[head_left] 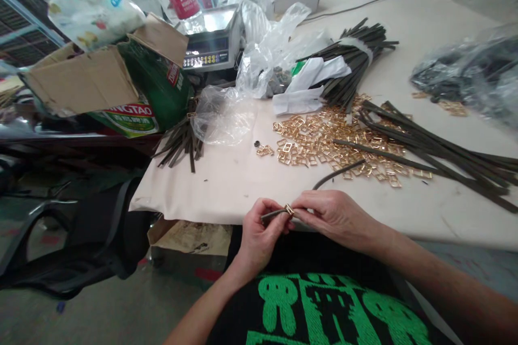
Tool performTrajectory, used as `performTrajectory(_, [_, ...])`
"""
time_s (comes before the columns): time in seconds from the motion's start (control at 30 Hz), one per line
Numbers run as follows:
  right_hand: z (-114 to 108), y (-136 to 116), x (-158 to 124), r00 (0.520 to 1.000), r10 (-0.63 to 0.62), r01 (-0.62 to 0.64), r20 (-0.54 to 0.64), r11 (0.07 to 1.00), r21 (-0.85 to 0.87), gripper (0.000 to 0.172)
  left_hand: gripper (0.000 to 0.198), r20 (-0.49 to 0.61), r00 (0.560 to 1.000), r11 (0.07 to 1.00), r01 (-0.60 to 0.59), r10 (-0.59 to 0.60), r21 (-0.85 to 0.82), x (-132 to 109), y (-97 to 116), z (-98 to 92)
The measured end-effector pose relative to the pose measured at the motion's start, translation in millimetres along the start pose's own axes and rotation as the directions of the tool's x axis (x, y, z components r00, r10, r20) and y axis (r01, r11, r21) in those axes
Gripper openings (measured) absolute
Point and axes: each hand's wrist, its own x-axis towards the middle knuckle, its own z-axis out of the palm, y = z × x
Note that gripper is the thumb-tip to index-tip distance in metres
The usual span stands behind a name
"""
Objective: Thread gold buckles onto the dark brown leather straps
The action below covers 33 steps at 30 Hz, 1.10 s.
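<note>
My left hand (259, 234) is closed round the end of a dark strap (272, 214) at the table's near edge. My right hand (334, 216) pinches a small gold buckle (288, 209) sitting on that strap. The rest of the strap (338, 172) curves away from my right hand toward a heap of gold buckles (324, 140) spread on the white table (226, 177). A bunch of long dark straps (437, 148) lies across the buckles at the right.
A bundle of straps (356, 53) lies further back, short straps (180, 142) lie at the left edge. Clear plastic bags (243, 91), a digital scale (210, 40) and an open cardboard box (121, 80) stand behind. A bag of dark parts (473, 75) sits far right.
</note>
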Motion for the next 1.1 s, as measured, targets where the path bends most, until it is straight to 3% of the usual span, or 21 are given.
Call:
performTrajectory(0.17, [12,3,-3,0.993,-0.009,0.005,-0.116,1.000,-0.027,0.016,0.023,0.008,0.998,0.995,0.067,-0.067,-0.067,3,1,-1.0])
performTrajectory(0.4, [21,6,-4,0.988,0.018,-0.012,-0.155,0.999,0.041,0.011,0.021,-0.017,1.000,0.997,0.007,-0.008,-0.073,6,1,-1.3])
performTrajectory(0.53, [17,10,-5,0.992,0.026,-0.026,-0.121,1.000,0.005,0.013,0.022,-0.025,0.998,0.993,0.058,-0.061,-0.104,6,1,-1.0])
performTrajectory(0.7, [-3,5,1,0.993,-0.111,0.098,-0.038,0.966,-0.241,0.025,0.022,-0.003,0.996,0.971,0.086,-0.088,-0.222,8,-3,-0.4])
performTrajectory(0.87, [-27,-8,17,0.953,-0.302,0.268,0.031,0.789,-0.553,0.030,0.024,0.025,0.996,0.930,0.091,-0.088,-0.356,14,-2,5.5])
performTrajectory(0.97, [-31,1,27,0.926,-0.376,0.346,0.035,0.808,-0.477,0.029,0.024,0.028,0.995,0.906,0.097,-0.094,-0.412,16,-1,8.6])
performTrajectory(1.1, [-33,20,34,0.940,-0.329,0.340,0.090,0.892,-0.296,0.030,0.024,0.006,0.993,0.901,0.112,-0.120,-0.419,18,0,10.5])
